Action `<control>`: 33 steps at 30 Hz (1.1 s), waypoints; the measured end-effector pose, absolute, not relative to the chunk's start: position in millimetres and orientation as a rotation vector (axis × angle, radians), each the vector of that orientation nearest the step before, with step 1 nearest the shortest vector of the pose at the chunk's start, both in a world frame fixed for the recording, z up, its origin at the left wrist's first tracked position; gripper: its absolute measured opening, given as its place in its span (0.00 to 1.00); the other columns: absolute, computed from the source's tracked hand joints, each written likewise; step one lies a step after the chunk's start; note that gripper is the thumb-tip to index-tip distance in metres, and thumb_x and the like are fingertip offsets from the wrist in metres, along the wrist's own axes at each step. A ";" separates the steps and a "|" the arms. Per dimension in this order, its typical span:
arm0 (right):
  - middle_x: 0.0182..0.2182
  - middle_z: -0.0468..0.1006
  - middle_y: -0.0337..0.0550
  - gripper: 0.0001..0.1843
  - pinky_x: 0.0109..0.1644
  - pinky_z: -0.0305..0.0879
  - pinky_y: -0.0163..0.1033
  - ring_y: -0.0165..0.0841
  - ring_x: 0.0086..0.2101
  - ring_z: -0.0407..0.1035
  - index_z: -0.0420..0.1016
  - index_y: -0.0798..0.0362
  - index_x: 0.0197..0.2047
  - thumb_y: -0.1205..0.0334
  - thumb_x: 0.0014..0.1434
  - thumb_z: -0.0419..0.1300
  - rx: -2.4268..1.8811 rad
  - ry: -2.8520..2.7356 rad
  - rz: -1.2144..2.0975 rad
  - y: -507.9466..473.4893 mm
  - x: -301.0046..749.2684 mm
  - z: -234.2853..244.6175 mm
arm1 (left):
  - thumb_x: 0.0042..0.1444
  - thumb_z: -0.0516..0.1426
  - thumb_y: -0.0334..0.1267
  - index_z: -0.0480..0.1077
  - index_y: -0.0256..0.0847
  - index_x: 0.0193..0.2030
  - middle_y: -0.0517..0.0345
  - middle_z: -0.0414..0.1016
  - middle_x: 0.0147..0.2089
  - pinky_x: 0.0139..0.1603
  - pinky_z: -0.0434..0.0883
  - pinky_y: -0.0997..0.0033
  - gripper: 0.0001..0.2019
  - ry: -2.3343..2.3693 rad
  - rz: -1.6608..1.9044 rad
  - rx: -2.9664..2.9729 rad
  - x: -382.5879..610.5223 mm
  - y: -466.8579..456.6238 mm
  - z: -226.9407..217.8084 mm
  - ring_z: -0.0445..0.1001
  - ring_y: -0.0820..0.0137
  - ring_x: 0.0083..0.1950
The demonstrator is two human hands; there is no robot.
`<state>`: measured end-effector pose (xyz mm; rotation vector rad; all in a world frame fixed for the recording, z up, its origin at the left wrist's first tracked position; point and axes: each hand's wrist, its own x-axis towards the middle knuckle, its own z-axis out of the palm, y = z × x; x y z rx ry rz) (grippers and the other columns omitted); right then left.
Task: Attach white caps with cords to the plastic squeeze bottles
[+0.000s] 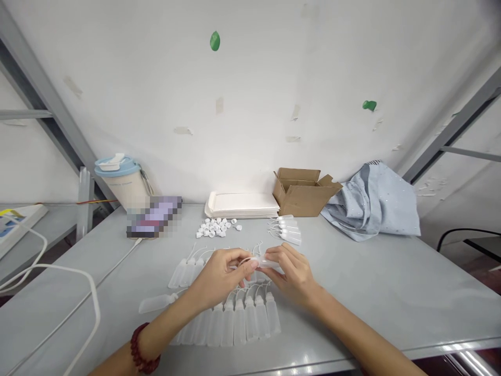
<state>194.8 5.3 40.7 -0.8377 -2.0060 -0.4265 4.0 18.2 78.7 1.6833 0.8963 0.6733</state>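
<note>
A small translucent plastic bottle [269, 261] is held level between both hands above the table. My left hand [219, 274] pinches it at the neck end, where a thin white strap shows; the fingers hide the tip. My right hand [293, 271] has its fingers closed round the body. Below lies a front row of similar bottles [239, 324] with thin curved straps, and behind it another row [183, 271], partly covered by my hands. One bottle [154, 303] lies sideways at the left. Small white caps [213, 228] are heaped farther back, and several more bottles [288, 230] lie right of them.
Along the wall stand a stack of white padded envelopes [242, 204], an open cardboard box [313, 202] and a light blue cloth bag [379, 203]. A blue-lidded cup [123, 183] and a phone [156, 216] sit back left. White cables [96, 297] cross the left side.
</note>
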 end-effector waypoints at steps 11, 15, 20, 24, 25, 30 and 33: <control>0.26 0.75 0.43 0.07 0.24 0.62 0.31 0.29 0.23 0.67 0.64 0.54 0.41 0.61 0.61 0.56 -0.867 -2.031 -0.222 1.0 196.2 42.0 | 0.57 0.53 0.43 0.71 0.36 0.28 0.60 0.68 0.24 0.30 0.68 0.75 0.14 0.857 0.690 1.718 2.2 21.3 80.7 0.68 0.73 0.26; 0.18 0.68 0.34 0.09 0.20 0.58 0.30 0.25 0.16 0.60 0.65 0.55 0.38 0.57 0.62 0.54 -0.984 -2.036 0.051 -3.1 195.5 46.4 | 0.58 0.52 0.42 0.72 0.37 0.29 0.59 0.67 0.24 0.29 0.66 0.75 0.14 0.887 0.751 1.956 1.1 19.7 78.7 0.66 0.72 0.26; 0.19 0.69 0.34 0.08 0.20 0.59 0.30 0.25 0.17 0.61 0.65 0.54 0.38 0.57 0.62 0.54 -1.003 -1.980 0.148 -3.7 193.7 47.2 | 0.58 0.53 0.41 0.74 0.38 0.36 0.56 0.72 0.29 0.31 0.66 0.74 0.11 0.903 0.780 2.033 0.5 18.7 80.4 0.68 0.70 0.30; 0.24 0.73 0.38 0.07 0.22 0.61 0.30 0.25 0.19 0.63 0.65 0.53 0.40 0.60 0.60 0.56 -0.923 -1.973 0.000 -0.6 193.9 41.1 | 0.58 0.52 0.45 0.72 0.39 0.35 0.58 0.72 0.30 0.31 0.68 0.75 0.13 0.900 0.705 1.796 1.1 18.9 82.1 0.70 0.71 0.30; 0.25 0.74 0.39 0.07 0.22 0.62 0.30 0.26 0.20 0.64 0.64 0.53 0.41 0.61 0.60 0.57 -0.903 -1.980 -0.025 0.0 194.3 39.5 | 0.58 0.51 0.46 0.72 0.39 0.33 0.59 0.71 0.28 0.30 0.68 0.75 0.14 0.905 0.685 1.761 1.2 19.2 82.4 0.70 0.72 0.29; 0.27 0.74 0.41 0.07 0.23 0.63 0.31 0.28 0.23 0.67 0.64 0.53 0.42 0.62 0.61 0.56 -0.877 -2.036 -0.044 1.4 196.2 33.4 | 0.58 0.50 0.47 0.68 0.38 0.28 0.60 0.71 0.27 0.28 0.68 0.75 0.16 0.900 0.591 1.712 0.9 21.5 82.8 0.69 0.73 0.26; 0.26 0.73 0.41 0.07 0.23 0.63 0.31 0.28 0.23 0.67 0.63 0.53 0.42 0.62 0.61 0.56 -0.863 -2.045 -0.065 2.1 196.3 31.2 | 0.59 0.49 0.49 0.67 0.37 0.26 0.59 0.71 0.27 0.26 0.68 0.75 0.19 0.893 0.529 1.710 0.4 22.5 81.1 0.68 0.74 0.24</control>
